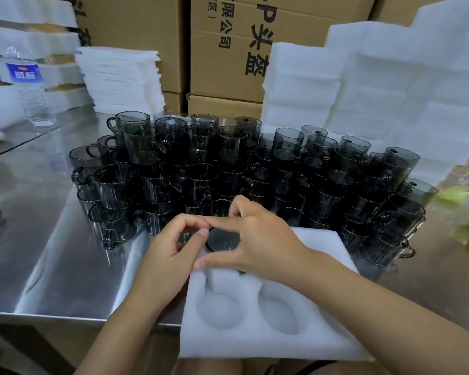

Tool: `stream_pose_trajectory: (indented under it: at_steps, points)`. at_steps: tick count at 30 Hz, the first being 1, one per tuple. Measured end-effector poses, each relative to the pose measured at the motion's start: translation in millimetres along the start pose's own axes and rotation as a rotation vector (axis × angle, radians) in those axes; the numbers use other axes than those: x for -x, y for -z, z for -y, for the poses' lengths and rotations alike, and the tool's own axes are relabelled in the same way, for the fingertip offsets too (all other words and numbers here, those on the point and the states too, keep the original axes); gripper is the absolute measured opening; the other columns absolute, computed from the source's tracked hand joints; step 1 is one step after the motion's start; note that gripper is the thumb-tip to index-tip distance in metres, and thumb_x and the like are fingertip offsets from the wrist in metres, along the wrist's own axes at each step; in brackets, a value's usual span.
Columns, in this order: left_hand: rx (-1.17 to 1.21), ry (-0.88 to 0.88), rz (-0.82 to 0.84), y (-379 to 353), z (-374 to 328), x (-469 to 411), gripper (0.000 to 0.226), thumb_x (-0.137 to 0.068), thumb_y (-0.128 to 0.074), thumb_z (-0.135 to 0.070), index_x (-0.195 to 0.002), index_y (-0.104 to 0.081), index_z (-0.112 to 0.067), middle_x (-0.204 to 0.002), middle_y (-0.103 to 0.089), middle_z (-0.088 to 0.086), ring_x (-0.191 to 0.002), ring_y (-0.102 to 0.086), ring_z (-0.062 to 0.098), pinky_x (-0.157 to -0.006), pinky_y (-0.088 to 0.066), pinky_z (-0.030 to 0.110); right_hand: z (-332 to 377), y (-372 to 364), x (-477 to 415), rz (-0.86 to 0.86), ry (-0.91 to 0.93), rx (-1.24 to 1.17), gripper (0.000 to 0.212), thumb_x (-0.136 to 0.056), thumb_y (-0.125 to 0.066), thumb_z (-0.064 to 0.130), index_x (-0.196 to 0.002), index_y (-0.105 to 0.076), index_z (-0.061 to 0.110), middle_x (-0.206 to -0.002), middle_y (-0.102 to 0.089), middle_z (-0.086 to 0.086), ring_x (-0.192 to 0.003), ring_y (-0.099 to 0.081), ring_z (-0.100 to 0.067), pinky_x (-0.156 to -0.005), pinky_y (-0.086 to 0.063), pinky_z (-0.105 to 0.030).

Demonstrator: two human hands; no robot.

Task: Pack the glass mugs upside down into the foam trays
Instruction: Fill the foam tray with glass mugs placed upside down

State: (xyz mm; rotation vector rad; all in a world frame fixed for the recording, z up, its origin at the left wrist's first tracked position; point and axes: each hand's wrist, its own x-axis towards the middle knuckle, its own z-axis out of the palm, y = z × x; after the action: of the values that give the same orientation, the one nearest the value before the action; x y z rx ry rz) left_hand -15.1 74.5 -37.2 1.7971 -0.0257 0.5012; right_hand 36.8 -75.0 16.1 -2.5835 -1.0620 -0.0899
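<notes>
Left hand (171,249), right hand (255,239): curled fingers (192,218) touching

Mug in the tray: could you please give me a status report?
Left hand and right hand both hold one mug. Mug at far-left pocket of tray; two near pockets empty. Stacked mugs close behind, not blocking.

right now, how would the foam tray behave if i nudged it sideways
Probably very light: the foam tray is white foam with hollow pockets, so it should slide easily on the smooth steel table. Its near edge overhangs the table, so drawn nearer it could tip off.
</notes>
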Motion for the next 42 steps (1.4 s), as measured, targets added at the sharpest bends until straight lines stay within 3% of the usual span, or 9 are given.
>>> stream_pose_trajectory:
  at_steps: [6, 10, 17, 21, 24, 26, 30, 37, 42]
  points:
    - [0.032, 0.014, 0.008, 0.2, 1.6, -1.1, 0.018, -0.091, -0.057, -0.008, -0.091, -0.065, -0.024, -0.099, -0.067, -0.022, -0.093, -0.061, -0.005, -0.073, -0.046, 0.008, -5.2, 6.9, 3.8, 0.082, 0.01, -0.017, 0.068, -0.078, -0.054, 0.067, -0.138, -0.046, 0.035, -0.095, -0.037, 0.006, -0.084, -0.038, -0.006, -0.071, -0.038, -0.021]
    - [0.018, -0.023, 0.032, 1.8, 4.4, -2.6, 0.025, -0.091, -0.057, -0.005, -0.092, -0.069, -0.027, -0.104, -0.066, -0.016, -0.095, -0.06, 0.0, -0.077, -0.046, 0.015, -15.9, 12.8, 10.3, 0.069, -0.044, -0.167, 0.052, -0.081, -0.065, 0.051, -0.129, -0.058, 0.032, -0.097, -0.041, 0.007, -0.081, -0.04, -0.001, -0.072, -0.033, -0.01]
    - [0.014, -0.065, 0.063, 1.7, 9.1, -6.0, 0.034, -0.089, -0.056, 0.005, -0.091, -0.073, -0.025, -0.105, -0.066, -0.018, -0.102, -0.059, -0.001, -0.083, -0.044, 0.01, -21.2, 8.2, 11.3, 0.05, -0.009, 0.006, 0.057, -0.078, -0.054, 0.064, -0.131, -0.052, 0.042, -0.087, -0.036, 0.012, -0.079, -0.036, -0.003, -0.065, -0.031, -0.012]
    - [0.045, -0.039, 0.061, 1.2, 9.8, -5.7, 0.032, -0.089, -0.056, 0.003, -0.09, -0.073, -0.025, -0.103, -0.067, -0.017, -0.099, -0.061, 0.002, -0.082, -0.047, 0.018, -29.7, 20.4, 1.4, 0.055, -0.014, -0.118, 0.031, -0.085, -0.056, 0.051, -0.116, -0.063, 0.047, -0.079, -0.045, 0.013, -0.073, -0.046, 0.006, -0.065, -0.033, -0.011]
    - [0.046, -0.021, 0.057, 1.1, 8.9, -4.8, 0.03, -0.09, -0.057, 0.001, -0.088, -0.073, -0.025, -0.103, -0.067, -0.018, -0.099, -0.061, 0.001, -0.082, -0.047, 0.019, -39.7, 27.5, -9.3, -0.022, -0.028, 0.104, 0.03, -0.094, -0.051, 0.029, -0.12, -0.062, 0.042, -0.087, -0.049, 0.013, -0.077, -0.053, -0.002, -0.07, -0.043, -0.023]
    - [0.038, -0.025, 0.055, 1.0, 7.9, -4.1, 0.028, -0.09, -0.059, -0.002, -0.087, -0.072, -0.027, -0.102, -0.067, -0.019, -0.096, -0.061, 0.005, -0.081, -0.047, 0.023, -41.8, 25.8, -16.2, 0.03, -0.011, 0.215, 0.033, -0.096, -0.049, 0.026, -0.124, -0.059, 0.042, -0.092, -0.045, 0.016, -0.088, -0.056, -0.01, -0.071, -0.043, -0.027]
    - [-0.01, -0.035, 0.05, 1.5, 5.2, -3.9, 0.018, -0.08, -0.056, -0.022, -0.086, -0.071, -0.03, -0.102, -0.066, -0.02, -0.089, -0.061, 0.015, -0.076, -0.047, 0.033, -44.5, 24.8, -25.5, 0.13, 0.015, 0.173, 0.026, -0.095, -0.052, 0.028, -0.115, -0.065, 0.038, -0.096, -0.05, 0.015, -0.087, -0.051, -0.006, -0.077, -0.045, -0.028]
    - [-0.04, -0.064, 0.078, 2.7, 6.6, -3.7, 0.021, -0.074, -0.061, -0.021, -0.089, -0.069, -0.032, -0.105, -0.064, -0.023, -0.103, -0.059, 0.0, -0.075, -0.049, 0.021, -46.7, 32.8, -27.0, 0.236, 0.047, 0.136, 0.013, -0.093, -0.054, 0.021, -0.101, -0.063, 0.024, -0.102, -0.047, 0.009, -0.085, -0.053, -0.012, -0.078, -0.045, -0.034]
    - [-0.043, -0.083, 0.058, 1.8, 6.6, -3.4, 0.021, -0.074, -0.061, -0.02, -0.088, -0.07, -0.032, -0.104, -0.065, -0.023, -0.1, -0.06, 0.001, -0.07, -0.046, 0.017, -48.3, 38.2, -15.2, 0.144, 0.059, 0.158, 0.009, -0.097, -0.048, 0.022, -0.1, -0.057, 0.021, -0.1, -0.04, 0.006, -0.071, -0.045, -0.009, -0.071, -0.045, -0.036]
